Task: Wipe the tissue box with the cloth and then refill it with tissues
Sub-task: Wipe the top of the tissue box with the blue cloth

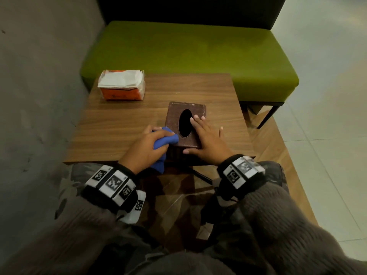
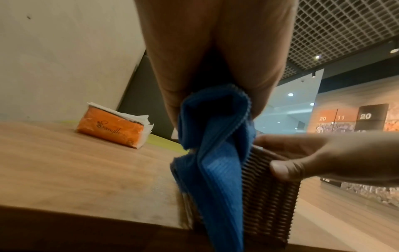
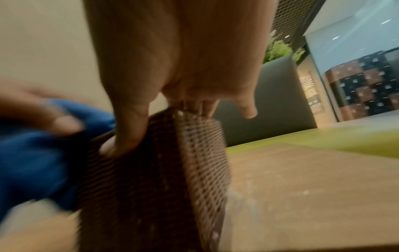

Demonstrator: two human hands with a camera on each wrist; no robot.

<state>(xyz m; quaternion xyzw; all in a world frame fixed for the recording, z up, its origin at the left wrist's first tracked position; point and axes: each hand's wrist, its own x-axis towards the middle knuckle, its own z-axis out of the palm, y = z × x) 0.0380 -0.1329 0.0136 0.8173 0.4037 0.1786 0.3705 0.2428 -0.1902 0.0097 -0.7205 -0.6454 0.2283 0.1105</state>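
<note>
A person sits at a small wooden table (image 1: pixel 123 124), both forearms reaching forward over its near edge. The landmark is a brown woven tissue box (image 1: pixel 174 116), standing upright at the table's near edge, slightly right of centre, its front face flush with that edge. Its top faces up and carries a dark oval opening whose long axis runs away from the person, tipped a little to the right.

The left hand (image 1: pixel 148 148) sits at the box's near left corner, fingers curled round a bunched blue cloth (image 1: pixel 165 138). The cloth is pressed on the box's top left edge, and a loose tail hangs down past the front face, below the table edge.

The right hand (image 1: pixel 205 138) lies flat on the box's top, right of the opening, fingers straight and spread. Its thumb presses the front face, and the little finger reaches out past the right side. The two hands are apart, with the opening between them.

An orange pack of white tissues (image 1: pixel 122 85) lies well beyond the box to the far left, near the table's far left corner, its top torn open. Bare tabletop stretches left of the box and beyond it; a narrower strip lies to the right. A green bench (image 1: pixel 198 52) sits beyond the table's far edge.
</note>
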